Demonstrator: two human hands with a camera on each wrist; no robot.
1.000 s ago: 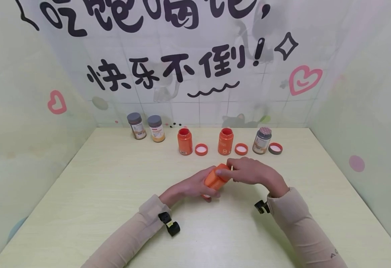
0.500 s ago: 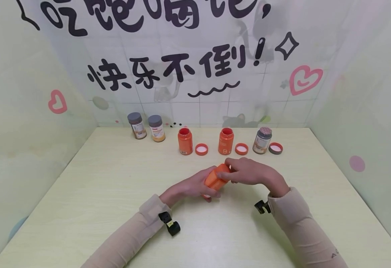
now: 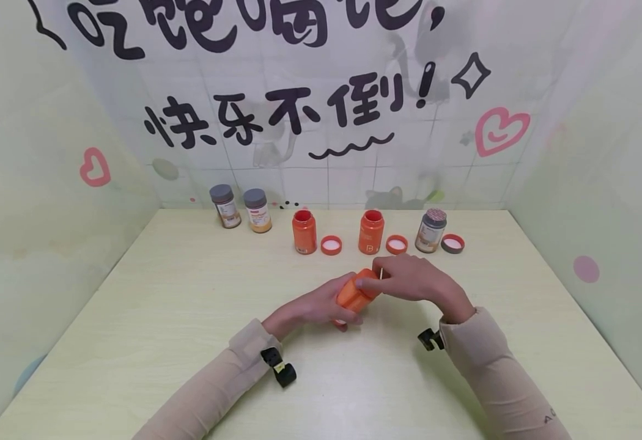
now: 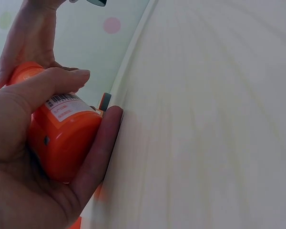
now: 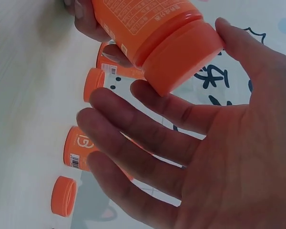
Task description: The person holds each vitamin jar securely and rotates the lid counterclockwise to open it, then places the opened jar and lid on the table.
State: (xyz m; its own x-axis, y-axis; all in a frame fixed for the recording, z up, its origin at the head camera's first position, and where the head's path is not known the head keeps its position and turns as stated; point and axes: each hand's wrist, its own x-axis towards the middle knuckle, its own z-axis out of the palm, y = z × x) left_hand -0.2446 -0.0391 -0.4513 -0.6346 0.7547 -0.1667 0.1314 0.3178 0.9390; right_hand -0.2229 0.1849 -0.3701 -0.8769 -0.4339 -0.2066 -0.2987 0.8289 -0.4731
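Note:
My left hand point(image 3: 318, 302) grips an orange supplement bottle point(image 4: 69, 138) round its body, the base toward the left wrist and the bottle tilted above the table. At the bottle's upper end, an orange cap point(image 5: 183, 57) sits on the neck. Thumb and index finger of my right hand point(image 3: 411, 278) pinch that cap at opposite sides, while the other fingers are spread away from it in the right wrist view. A barcode label point(image 4: 64, 106) shows on the bottle's side, partly behind the left thumb.
Two uncapped orange bottles point(image 3: 304, 232) point(image 3: 371, 232) stand at the back, with upturned orange caps point(image 3: 331, 245) point(image 3: 396, 244) beside them. Right of these are a grey-topped bottle point(image 3: 430, 231) and an upturned grey cap point(image 3: 452, 244). Two grey-capped bottles point(image 3: 225, 206) point(image 3: 257, 211) stand back left.
My right hand dips slightly toward the left, then shifts back up and right, its fingers moving round the cap. The left hand and bottle stay nearly still.

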